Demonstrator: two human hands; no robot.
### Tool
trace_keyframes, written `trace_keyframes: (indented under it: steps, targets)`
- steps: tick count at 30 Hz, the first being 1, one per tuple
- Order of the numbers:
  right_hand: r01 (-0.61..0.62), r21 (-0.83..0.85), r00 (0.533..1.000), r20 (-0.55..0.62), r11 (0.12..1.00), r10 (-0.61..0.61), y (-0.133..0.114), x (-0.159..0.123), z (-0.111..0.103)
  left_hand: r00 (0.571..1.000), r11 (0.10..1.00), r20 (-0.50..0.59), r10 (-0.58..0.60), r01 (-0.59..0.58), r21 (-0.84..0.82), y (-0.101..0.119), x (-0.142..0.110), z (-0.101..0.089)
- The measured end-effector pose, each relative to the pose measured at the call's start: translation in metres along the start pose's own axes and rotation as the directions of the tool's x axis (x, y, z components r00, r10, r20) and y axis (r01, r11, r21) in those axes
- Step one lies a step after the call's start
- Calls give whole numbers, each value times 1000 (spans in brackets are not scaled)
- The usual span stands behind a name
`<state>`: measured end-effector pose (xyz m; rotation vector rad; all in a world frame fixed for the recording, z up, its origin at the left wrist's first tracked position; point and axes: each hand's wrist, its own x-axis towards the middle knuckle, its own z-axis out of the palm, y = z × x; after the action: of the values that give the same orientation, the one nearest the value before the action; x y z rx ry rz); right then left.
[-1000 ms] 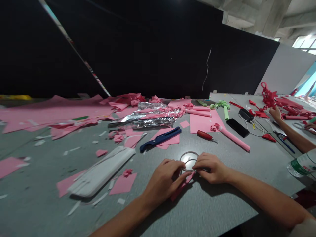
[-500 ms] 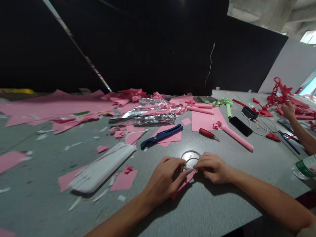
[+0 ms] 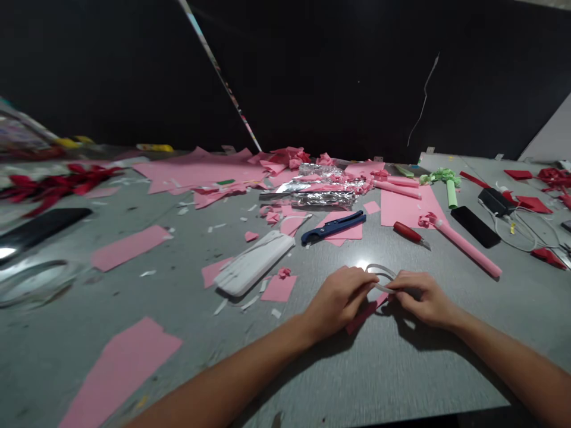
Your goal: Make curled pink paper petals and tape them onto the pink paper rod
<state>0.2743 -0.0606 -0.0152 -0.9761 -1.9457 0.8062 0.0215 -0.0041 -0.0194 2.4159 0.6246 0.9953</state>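
Between my hands is a thin, pale ring (image 3: 376,268) that looks like a narrow roll of tape, tilted over the table. My left hand (image 3: 341,297) pinches its left near side with thumb and fingertips. At its right near side, my right hand (image 3: 423,297) grips it between thumb and fingers. A pink paper strip (image 3: 366,315) slants under the ring, close to the left fingertips; the exact contact is hidden. Beyond the hands lie a red-handled knife (image 3: 410,234) and a dark blue cutter-like tool (image 3: 333,227) on pink paper.
A white flat pack (image 3: 256,264) lies left of my hands. Pink paper sheets (image 3: 129,368) and scraps spread leftward. Toward the back are crinkled silver film (image 3: 319,199), a pink tube (image 3: 468,248), a black phone (image 3: 475,226) and cables. A black panel (image 3: 312,77) rises behind the table.
The view has swung left, bringing red petals, a dark flat object and a clear ring into sight. The co-worker's hand has left view. My hands still hold the ring, now tilted differently.
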Motion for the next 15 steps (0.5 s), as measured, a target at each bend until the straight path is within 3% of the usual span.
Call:
trace_keyframes:
  steps: [5, 9, 12, 15]
  targets:
    - [48, -48, 999, 3, 998, -48, -7, 3, -1, 1000, 1000, -2, -23, 23, -6, 1, 0, 1]
    - [125, -85, 992, -16, 989, -127, -9, 4, -1, 996, 997, -74, -50, 54, 50, -1, -1, 3]
    - [130, -80, 991, -1, 988, -131, -6, 2, -1, 995, 996, -55, -87, 89, 33, 0, -1, 2]
    - [108, -94, 994, -6, 990, -109, 0, -1, 0, 1000, 997, -3, -3, 3, 82, 3, -1, 0]
